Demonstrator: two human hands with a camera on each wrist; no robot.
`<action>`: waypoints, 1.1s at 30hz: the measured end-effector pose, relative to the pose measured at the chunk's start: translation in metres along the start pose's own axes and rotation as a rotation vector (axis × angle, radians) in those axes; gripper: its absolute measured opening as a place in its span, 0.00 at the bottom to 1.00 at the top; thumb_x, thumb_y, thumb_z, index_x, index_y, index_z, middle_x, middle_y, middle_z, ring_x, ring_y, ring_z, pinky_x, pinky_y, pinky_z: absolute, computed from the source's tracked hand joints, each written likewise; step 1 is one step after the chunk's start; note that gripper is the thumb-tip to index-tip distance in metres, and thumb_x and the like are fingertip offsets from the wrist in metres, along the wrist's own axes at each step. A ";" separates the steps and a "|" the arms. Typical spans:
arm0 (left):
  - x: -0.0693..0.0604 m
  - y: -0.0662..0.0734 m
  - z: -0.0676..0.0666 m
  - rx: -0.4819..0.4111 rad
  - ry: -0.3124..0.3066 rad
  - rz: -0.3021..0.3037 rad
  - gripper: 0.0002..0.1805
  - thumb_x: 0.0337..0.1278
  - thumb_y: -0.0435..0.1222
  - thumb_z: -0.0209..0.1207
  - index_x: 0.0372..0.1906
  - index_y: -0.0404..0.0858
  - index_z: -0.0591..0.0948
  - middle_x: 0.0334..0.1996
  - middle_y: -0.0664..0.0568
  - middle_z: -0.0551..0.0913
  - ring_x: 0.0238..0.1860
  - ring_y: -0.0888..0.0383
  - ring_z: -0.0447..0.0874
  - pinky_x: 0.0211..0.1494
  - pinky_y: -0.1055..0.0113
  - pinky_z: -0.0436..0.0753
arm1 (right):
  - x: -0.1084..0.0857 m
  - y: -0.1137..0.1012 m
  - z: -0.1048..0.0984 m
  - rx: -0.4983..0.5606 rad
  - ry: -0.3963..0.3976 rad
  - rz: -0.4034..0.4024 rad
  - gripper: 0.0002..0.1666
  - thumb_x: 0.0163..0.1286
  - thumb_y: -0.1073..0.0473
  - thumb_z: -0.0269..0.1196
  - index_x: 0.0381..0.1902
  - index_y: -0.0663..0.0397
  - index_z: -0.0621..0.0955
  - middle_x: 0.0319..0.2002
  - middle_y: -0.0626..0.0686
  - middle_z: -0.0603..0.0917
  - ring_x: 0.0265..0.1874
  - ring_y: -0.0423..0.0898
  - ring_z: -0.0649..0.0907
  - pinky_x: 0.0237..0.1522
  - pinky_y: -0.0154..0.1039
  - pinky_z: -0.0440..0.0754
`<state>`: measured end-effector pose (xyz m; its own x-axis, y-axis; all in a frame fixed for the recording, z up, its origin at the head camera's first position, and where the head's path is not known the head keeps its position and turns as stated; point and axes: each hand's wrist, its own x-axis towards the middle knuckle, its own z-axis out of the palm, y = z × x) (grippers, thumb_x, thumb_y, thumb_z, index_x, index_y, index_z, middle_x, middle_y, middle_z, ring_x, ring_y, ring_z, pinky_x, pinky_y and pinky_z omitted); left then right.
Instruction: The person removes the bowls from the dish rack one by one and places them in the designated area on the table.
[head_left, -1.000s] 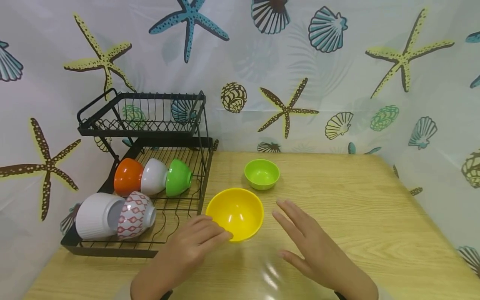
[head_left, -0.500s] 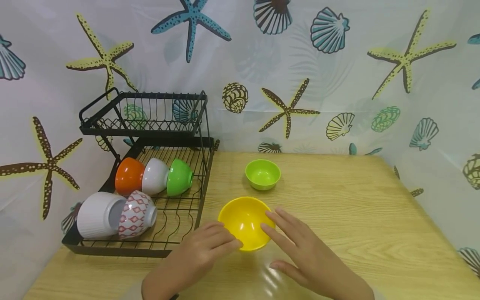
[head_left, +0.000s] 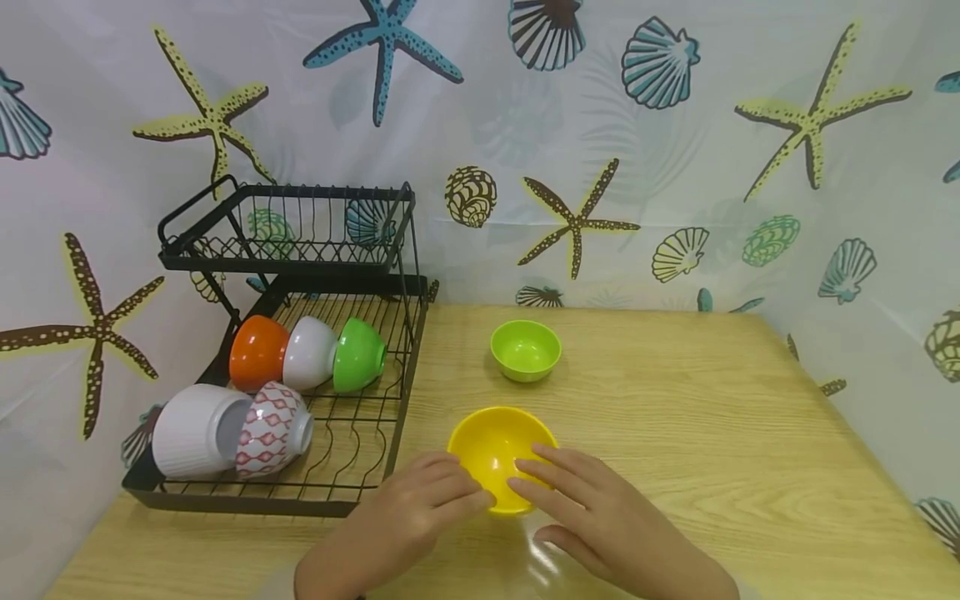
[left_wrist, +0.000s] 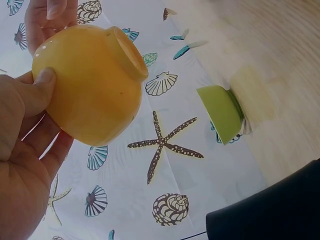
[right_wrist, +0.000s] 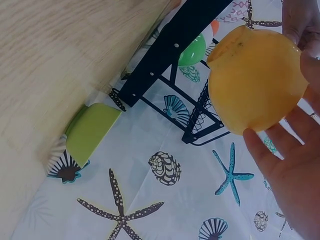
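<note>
A yellow bowl [head_left: 491, 454] is held off the table in front of me, its hollow side facing up and toward me. My left hand [head_left: 420, 508] grips its near left rim, and the left wrist view shows the thumb on the outer wall of the yellow bowl [left_wrist: 92, 85]. My right hand [head_left: 592, 517] is at the bowl's right side, its fingers extended over the rim and inside. In the right wrist view the right hand [right_wrist: 295, 155] has fingertips beside the bowl's rim; firm contact is hard to judge. Beyond stands a small lime-green bowl [head_left: 525, 350], upright on the table.
A black two-tier dish rack [head_left: 405, 400] stands at left. On its lower tier, tipped sideways, are an orange bowl [head_left: 257, 354], a white bowl [head_left: 309, 353], a green bowl [head_left: 358, 356], a larger white bowl [head_left: 195, 429] and a red-patterned bowl [head_left: 270, 429]. A shell-printed sheet hangs behind the wooden table [head_left: 712, 400].
The yellow bowl has moved right and closer to me in my left hand. My right hand has come leftward, and its fingers now overlap the bowl's inside.
</note>
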<state>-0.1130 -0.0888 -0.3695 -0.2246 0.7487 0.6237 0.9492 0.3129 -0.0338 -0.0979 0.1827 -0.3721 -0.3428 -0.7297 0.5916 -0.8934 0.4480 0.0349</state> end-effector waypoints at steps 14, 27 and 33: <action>0.002 0.002 0.002 0.036 -0.033 0.047 0.19 0.47 0.30 0.66 0.48 0.42 0.83 0.43 0.59 0.85 0.45 0.62 0.79 0.60 0.66 0.76 | 0.002 0.000 0.005 -0.057 0.120 -0.058 0.18 0.78 0.54 0.48 0.49 0.50 0.84 0.46 0.46 0.85 0.45 0.46 0.83 0.46 0.38 0.82; 0.004 0.006 0.003 0.038 -0.066 0.050 0.16 0.49 0.31 0.66 0.46 0.43 0.83 0.42 0.60 0.84 0.44 0.63 0.78 0.60 0.69 0.75 | -0.005 -0.001 0.006 -0.014 0.056 -0.054 0.19 0.79 0.57 0.44 0.44 0.54 0.83 0.42 0.47 0.86 0.44 0.43 0.83 0.51 0.32 0.81; 0.004 0.006 0.002 0.025 -0.097 0.026 0.17 0.49 0.32 0.67 0.47 0.43 0.83 0.43 0.60 0.84 0.45 0.63 0.78 0.61 0.70 0.74 | -0.005 -0.001 0.007 0.000 0.054 -0.037 0.21 0.79 0.57 0.43 0.41 0.53 0.83 0.41 0.46 0.85 0.42 0.41 0.82 0.51 0.30 0.80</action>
<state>-0.1088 -0.0827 -0.3692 -0.2217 0.8094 0.5439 0.9494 0.3064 -0.0690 -0.0970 0.1822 -0.3805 -0.2940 -0.7169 0.6321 -0.9051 0.4214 0.0570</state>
